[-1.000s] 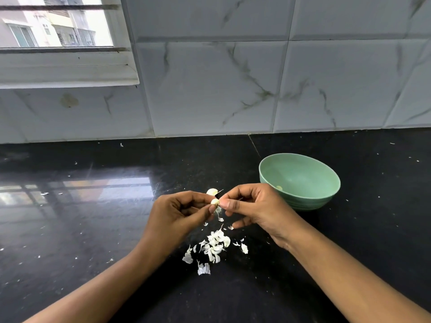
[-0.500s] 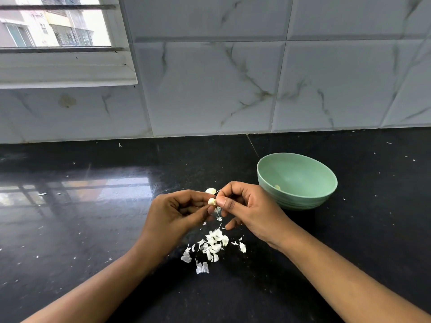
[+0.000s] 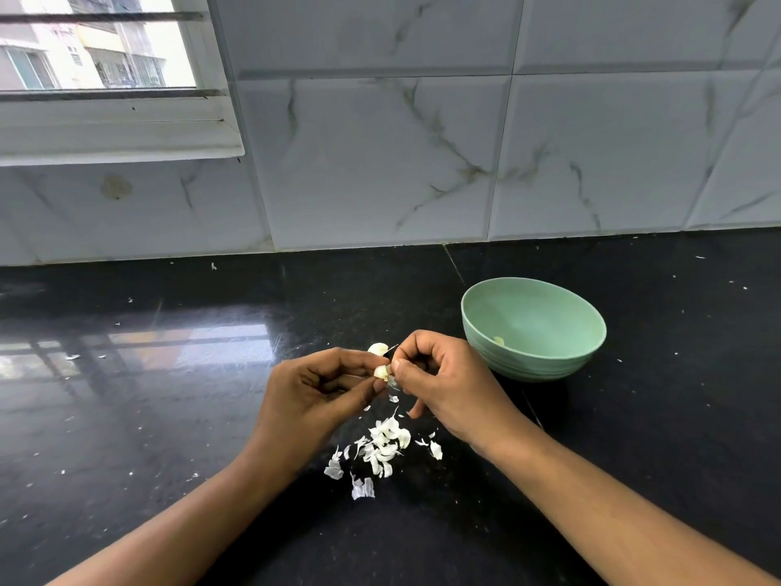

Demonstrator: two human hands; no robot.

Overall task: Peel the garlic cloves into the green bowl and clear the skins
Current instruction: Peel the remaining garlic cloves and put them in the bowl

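Observation:
Above the black counter [image 3: 169,416] my left hand [image 3: 312,391] pinches a small pale garlic clove [image 3: 381,372] between thumb and fingers. My right hand [image 3: 448,382] meets it from the right, thumb and forefinger pinching the clove's skin. Another garlic clove [image 3: 377,348] lies on the counter just behind my fingers. A heap of white garlic skins [image 3: 382,448] lies under my hands. The green bowl [image 3: 549,361] stands to the right of my right hand, with one peeled clove [image 3: 499,341] in it.
A marble-tiled wall [image 3: 422,141] rises behind the counter, with a window [image 3: 97,57] at the upper left. Tiny skin flecks dot the counter on both sides.
Both hands stay together on the clove with only slight finger motion. The view has shifted a little.

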